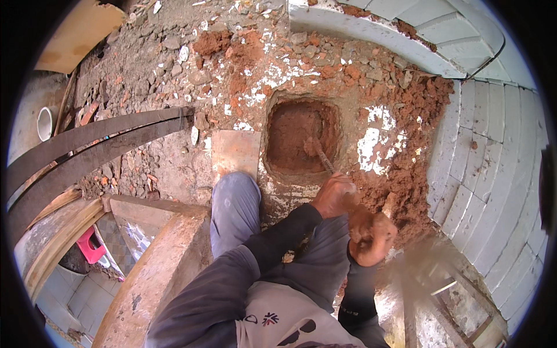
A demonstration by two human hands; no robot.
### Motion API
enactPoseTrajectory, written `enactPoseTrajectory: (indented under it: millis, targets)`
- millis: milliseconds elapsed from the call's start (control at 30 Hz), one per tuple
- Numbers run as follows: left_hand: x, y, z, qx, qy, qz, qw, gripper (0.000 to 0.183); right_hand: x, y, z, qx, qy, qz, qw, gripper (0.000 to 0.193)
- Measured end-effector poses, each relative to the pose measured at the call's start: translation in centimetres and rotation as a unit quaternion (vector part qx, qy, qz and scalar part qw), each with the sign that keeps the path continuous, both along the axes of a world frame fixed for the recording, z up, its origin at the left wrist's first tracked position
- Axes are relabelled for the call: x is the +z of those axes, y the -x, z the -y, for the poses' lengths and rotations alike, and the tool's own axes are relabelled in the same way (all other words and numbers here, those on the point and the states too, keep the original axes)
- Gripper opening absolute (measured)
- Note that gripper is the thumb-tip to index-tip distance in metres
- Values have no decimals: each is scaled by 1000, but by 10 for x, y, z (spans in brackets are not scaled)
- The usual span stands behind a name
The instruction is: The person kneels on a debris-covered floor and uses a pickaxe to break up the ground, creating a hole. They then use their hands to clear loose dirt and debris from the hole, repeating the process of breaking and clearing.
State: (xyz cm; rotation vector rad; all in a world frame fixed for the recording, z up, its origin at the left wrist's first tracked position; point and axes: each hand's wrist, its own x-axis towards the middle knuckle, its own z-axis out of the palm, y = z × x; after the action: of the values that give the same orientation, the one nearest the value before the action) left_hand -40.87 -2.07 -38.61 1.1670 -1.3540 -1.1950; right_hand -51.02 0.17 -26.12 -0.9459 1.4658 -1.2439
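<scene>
My left hand (336,195) is closed around a ribbed metal rod (326,163) near the hole's lower right edge. Closer to my body, my right hand (372,236) is also closed, in line with the rod; its fingers hide most of what they grip. The rod slants down into a square hole (290,136) dug in the floor. Reddish soil cakes the rod's lower end (313,146), so its shape is hard to make out. A brown blur beyond my right hand may be the rod's upper end.
Loose red soil (400,197) is heaped right of the hole, against a grey tiled wall (487,168). Rubble (133,75) covers the ground at upper left. A flat slab (235,151) lies beside my knee. Curved dark strips (116,130) jut in from the left.
</scene>
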Motion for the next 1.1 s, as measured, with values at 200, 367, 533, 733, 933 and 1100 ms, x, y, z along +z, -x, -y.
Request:
enactPoseTrajectory:
  millis: [200, 367, 533, 733, 933, 1100]
  targets:
    - [-60, 23, 11, 66, -205, -223, 951, 15, -32, 2, 30, 172, 137, -264, 939, 19]
    - [-162, -10, -7, 113, -279, -142, 943, 17, -114, -55, 12, -59, -121, 127, 983, 32]
    - [-86, 4, -28, -1, 68, 61, 996, 15, -42, -27, -24, 0, -49, -74, 996, 33]
    - [-5, 3, -5, 36, 47, 16, 998, 22, 2, 17, -19, 150, 28, 258, 954, 22]
    - [-149, 14, 28, 8, 46, 107, 993, 14, -139, 15, 24, 106, 199, -385, 895, 22]
    - [-184, 2, 59, 113, -215, -138, 960, 14, -179, -10, 64, 58, 75, -232, 968, 10]
